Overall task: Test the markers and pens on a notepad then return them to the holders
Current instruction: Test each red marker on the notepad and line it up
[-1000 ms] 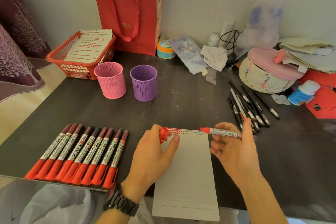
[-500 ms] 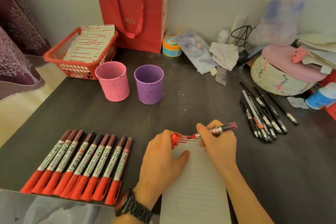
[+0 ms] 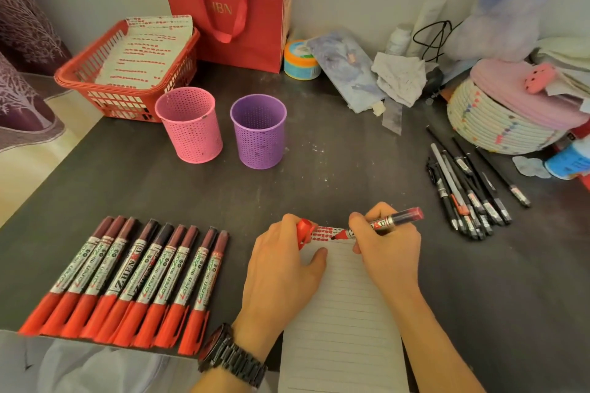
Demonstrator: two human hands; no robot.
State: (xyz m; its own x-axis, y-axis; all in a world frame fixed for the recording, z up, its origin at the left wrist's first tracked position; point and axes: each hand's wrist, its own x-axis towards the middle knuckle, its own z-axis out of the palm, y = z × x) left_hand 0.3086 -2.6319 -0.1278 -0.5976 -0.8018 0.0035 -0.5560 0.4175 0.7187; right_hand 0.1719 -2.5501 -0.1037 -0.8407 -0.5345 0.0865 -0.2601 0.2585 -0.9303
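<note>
My right hand grips an uncapped red marker, its tip down on the top line of the lined notepad, beside a row of red marks. My left hand lies on the notepad's left edge and holds the marker's red cap between its fingers. Several capped red markers lie side by side at the front left. A pink holder and a purple holder stand upright behind them. Several black pens lie in a loose pile at the right.
A red basket with marked paper sits at the back left, a red gift bag behind the holders. A woven basket with a pink lid, a small tub, crumpled paper and bottles crowd the back right. The table's front edge runs below the markers.
My right hand turned the marker from level above the pad to tip-down and brought it onto the top line. My left hand kept the cap at the pad.
</note>
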